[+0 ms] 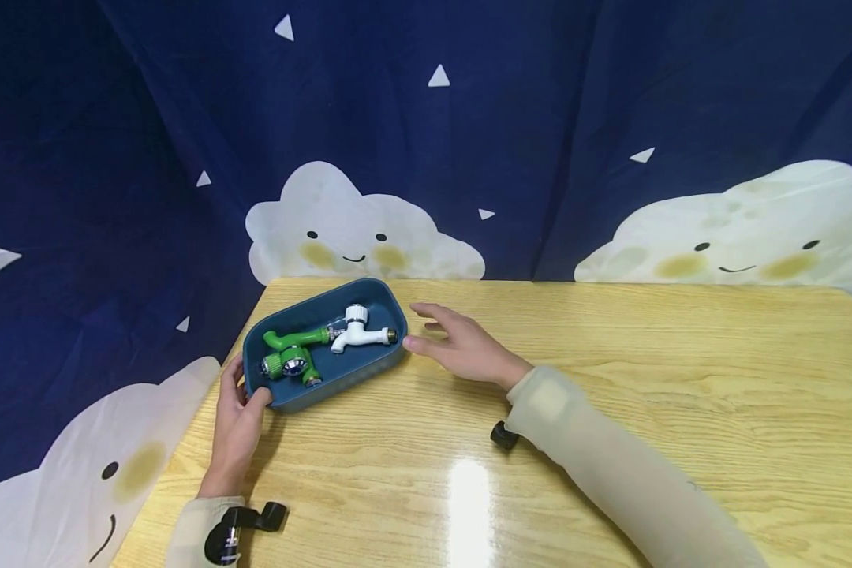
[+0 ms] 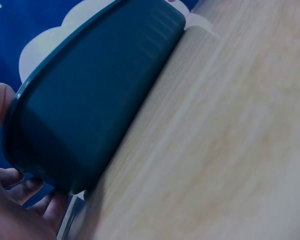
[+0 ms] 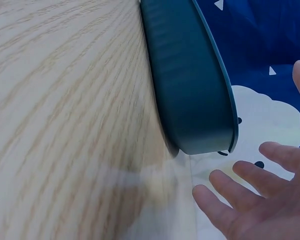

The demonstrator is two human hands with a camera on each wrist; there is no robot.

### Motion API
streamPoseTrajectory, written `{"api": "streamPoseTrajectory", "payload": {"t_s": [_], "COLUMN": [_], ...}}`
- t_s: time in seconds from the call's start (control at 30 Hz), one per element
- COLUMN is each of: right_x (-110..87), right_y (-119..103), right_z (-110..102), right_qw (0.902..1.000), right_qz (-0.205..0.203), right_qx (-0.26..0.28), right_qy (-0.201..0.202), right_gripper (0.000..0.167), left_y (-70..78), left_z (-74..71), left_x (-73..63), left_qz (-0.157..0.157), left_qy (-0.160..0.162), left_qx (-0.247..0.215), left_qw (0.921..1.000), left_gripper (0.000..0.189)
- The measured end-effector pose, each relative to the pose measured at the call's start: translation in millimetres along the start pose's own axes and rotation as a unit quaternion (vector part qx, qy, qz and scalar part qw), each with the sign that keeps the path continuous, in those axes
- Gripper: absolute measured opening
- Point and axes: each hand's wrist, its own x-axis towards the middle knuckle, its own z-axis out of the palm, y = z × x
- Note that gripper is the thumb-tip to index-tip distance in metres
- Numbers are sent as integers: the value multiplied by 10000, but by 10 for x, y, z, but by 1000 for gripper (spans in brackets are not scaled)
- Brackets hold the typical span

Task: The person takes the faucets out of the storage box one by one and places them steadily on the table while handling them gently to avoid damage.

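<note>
A dark teal plastic bin (image 1: pixel 358 379) stands on the table's far left part, set at a slant. Inside it lie a white plastic tap (image 1: pixel 358 335) on the right and green tap parts (image 1: pixel 298 338) with chrome caps on the left; these overlap, so whether they are one tap or two I cannot tell. My left hand (image 1: pixel 237 422) grips the bin's left end, thumb over the rim and fingers around the outer wall. Beside the right end is my right hand (image 1: pixel 461 343), fingers spread and holding nothing; the right wrist view shows them apart from the wall.
The wooden table (image 1: pixel 610 379) stretches far to the right. Behind it hangs a dark blue curtain (image 1: pixel 525 142) with clouds and white triangles, which also runs along the left side. Black wrist devices (image 1: pixel 244 528) sit on both sleeves.
</note>
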Motion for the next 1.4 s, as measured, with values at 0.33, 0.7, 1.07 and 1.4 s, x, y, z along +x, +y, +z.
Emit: {"api": "streamPoseTrajectory", "payload": {"t_s": [0.33,0.7,1.07,1.4], "right_x": [82,137,210,245], "right_y": [1,0,-7,20], "right_z": [81,158,205,251], "right_qw": [9999,9997,9994,9990], "right_qz": [154,176,304,415], "right_qx": [28,-139,-136,135], "right_qy": [-65,-122,34,-9], "right_gripper": [74,72,83,80], "left_y": [18,-8,-6,-25], "left_z": [-16,-8,-28,-28], "left_x": [-10,29,11,6], "left_qz": [-54,63,138,111], "left_qy": [-55,-127,-146,-272], "left_qx": [51,-15,1,0], "left_qw": [10000,9999,9998,9996], "left_gripper": [78,78,78,78]}}
